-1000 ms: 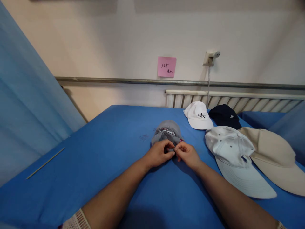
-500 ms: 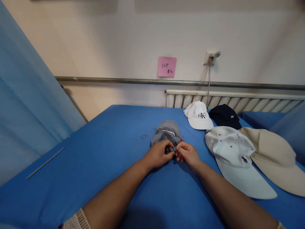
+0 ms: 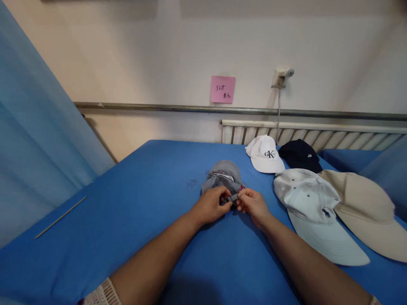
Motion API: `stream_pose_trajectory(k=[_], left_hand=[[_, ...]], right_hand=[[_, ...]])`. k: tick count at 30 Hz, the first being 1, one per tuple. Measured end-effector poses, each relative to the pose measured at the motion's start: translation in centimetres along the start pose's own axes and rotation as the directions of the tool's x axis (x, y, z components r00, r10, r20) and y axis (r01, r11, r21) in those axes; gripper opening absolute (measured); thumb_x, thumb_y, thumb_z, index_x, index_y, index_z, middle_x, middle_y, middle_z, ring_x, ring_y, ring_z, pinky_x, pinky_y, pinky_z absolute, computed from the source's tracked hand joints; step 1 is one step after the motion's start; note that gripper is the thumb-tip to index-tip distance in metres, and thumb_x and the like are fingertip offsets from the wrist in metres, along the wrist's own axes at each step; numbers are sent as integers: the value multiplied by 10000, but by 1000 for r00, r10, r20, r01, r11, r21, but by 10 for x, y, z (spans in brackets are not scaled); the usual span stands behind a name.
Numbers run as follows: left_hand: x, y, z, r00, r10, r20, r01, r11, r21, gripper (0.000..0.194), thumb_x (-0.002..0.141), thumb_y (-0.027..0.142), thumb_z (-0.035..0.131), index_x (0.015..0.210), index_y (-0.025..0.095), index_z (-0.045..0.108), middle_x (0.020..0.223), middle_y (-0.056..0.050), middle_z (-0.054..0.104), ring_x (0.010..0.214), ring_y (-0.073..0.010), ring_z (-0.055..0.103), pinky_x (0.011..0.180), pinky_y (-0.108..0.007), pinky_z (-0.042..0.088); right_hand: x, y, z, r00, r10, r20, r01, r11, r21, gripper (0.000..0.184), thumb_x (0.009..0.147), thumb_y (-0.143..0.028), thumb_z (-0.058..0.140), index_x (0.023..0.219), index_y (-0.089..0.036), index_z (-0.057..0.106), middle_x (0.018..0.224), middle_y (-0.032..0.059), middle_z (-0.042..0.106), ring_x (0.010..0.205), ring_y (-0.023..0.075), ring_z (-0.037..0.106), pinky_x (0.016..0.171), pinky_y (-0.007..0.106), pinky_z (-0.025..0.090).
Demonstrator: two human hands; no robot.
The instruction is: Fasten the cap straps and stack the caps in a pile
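Observation:
A grey cap (image 3: 222,177) lies on the blue cloth-covered table (image 3: 143,203), its back facing me. My left hand (image 3: 210,206) and my right hand (image 3: 253,204) meet at the cap's near edge. Both pinch the cap's grey rear strap (image 3: 233,197), which shows as a short piece between the fingertips. Each hand's fingers are curled closed on it.
To the right lie a white cap with a black logo (image 3: 265,154), a dark navy cap (image 3: 299,155), a pale grey-white cap (image 3: 313,207) and a beige cap (image 3: 362,212). A thin stick (image 3: 60,217) rests at the left. A pink note (image 3: 223,89), rail and radiator line the wall.
My right hand has shifted slightly right and up, so a short stretch of the strap now shows between the two hands. The cap has stayed where it was.

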State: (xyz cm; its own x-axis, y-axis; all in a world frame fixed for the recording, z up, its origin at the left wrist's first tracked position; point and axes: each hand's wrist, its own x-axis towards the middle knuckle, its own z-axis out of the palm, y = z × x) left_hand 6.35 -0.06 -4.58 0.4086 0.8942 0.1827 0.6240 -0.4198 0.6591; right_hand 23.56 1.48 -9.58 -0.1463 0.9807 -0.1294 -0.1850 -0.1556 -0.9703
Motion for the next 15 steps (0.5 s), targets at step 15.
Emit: stream_pose_trajectory(k=[15], left_hand=[[0,4,-2,999,47,-1,-47,999,25,224,770,203,591,989,181,638,959,-59,671,900,-206,600,829,-349,480]], right_hand=[[4,5,0,988,-27,153,48,990,-133,375,658,-534,697,720,-196,546,513,-46,563,409,99,515,390,204,342]])
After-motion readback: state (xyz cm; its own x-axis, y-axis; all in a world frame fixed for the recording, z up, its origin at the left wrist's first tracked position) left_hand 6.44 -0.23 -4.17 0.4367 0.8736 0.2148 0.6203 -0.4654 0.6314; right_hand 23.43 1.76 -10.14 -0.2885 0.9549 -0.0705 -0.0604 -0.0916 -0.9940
